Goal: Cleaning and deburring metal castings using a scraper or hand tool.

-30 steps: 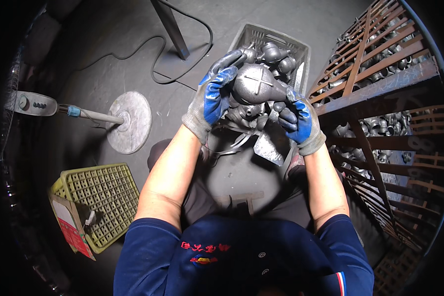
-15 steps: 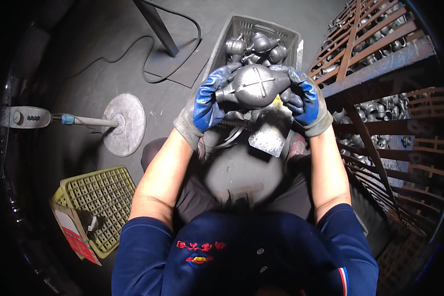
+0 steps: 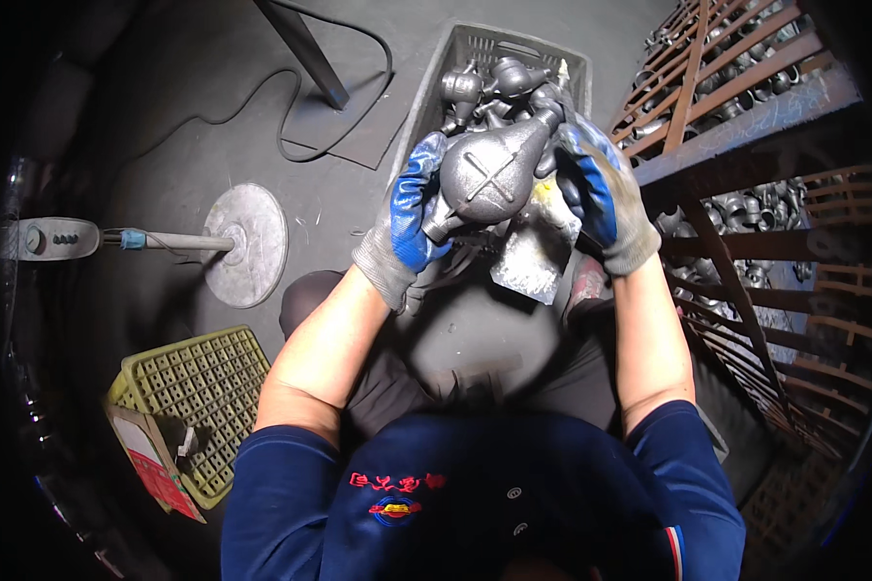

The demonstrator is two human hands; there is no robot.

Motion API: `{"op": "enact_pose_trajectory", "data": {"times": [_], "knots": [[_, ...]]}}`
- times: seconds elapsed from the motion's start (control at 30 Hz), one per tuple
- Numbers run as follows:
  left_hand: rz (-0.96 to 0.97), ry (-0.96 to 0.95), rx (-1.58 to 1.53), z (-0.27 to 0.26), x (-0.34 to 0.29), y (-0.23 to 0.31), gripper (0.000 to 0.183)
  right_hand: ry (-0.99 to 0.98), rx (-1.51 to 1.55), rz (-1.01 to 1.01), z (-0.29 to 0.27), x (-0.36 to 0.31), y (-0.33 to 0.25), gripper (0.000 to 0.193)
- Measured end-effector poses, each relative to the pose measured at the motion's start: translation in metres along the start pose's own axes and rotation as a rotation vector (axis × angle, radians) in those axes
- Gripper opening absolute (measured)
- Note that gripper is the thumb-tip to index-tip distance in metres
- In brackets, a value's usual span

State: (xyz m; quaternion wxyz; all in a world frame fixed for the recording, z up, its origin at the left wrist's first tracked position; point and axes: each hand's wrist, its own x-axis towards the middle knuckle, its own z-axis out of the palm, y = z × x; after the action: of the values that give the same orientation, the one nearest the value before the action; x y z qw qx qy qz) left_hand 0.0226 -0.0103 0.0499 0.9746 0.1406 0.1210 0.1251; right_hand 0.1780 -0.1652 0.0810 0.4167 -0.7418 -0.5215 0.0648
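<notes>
Casting point(image 3: 484, 182) gripped at both ends

Left hand point(image 3: 409, 213): fingers part-curled on its lower-left stub. Right hand point(image 3: 603, 189): fingers closed in on the upper-right neck. Rounded body sits between them, upper centre of frame, raised cross facing camera, over the crate point(image 3: 513, 39). Right fingertip contact hard to make out, grey on grey; body hides some crate contents

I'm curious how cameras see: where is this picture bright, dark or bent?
Head view: strong glare on the flat plate, a highlight on the metal casting; head view: the rim fades to black; head view: the slatted rack bows at right.
</notes>
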Motion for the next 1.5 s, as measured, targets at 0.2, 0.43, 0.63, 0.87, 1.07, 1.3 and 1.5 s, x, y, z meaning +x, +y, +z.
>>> {"op": "enact_pose_trajectory", "data": {"times": [0.2, 0.43, 0.63, 0.87, 1.07, 1.3, 1.5], "knots": [[0.108, 0.076, -0.052, -0.011, 0.001, 0.010, 0.039, -0.083, 0.847, 0.513, -0.007, -0.011, -0.028, 0.045], [0.105, 0.104, -0.062, -0.007, 0.004, 0.016, 0.038, -0.173, 0.554, 0.200, -0.002, -0.029, -0.036, 0.040], [0.137, 0.098, -0.081, -0.005, 0.004, 0.015, 0.045, -0.078, 0.357, 0.171, 0.006, -0.034, -0.044, 0.036], [0.254, 0.099, 0.152, -0.002, 0.004, 0.009, 0.046, -0.027, 0.387, 0.169, 0.020, -0.034, -0.034, 0.038], [0.222, 0.100, 0.177, 0.004, 0.002, 0.010, 0.047, 0.029, 0.218, 0.097, 0.026, -0.035, -0.036, 0.038], [0.244, 0.131, 0.094, -0.005, 0.006, 0.008, 0.043, 0.019, -0.218, 0.043, 0.027, -0.033, -0.046, 0.034], [0.275, 0.173, 0.125, -0.002, 0.008, 0.007, 0.034, -0.060, -0.134, 0.070, 0.020, -0.034, -0.038, 0.042]]}}
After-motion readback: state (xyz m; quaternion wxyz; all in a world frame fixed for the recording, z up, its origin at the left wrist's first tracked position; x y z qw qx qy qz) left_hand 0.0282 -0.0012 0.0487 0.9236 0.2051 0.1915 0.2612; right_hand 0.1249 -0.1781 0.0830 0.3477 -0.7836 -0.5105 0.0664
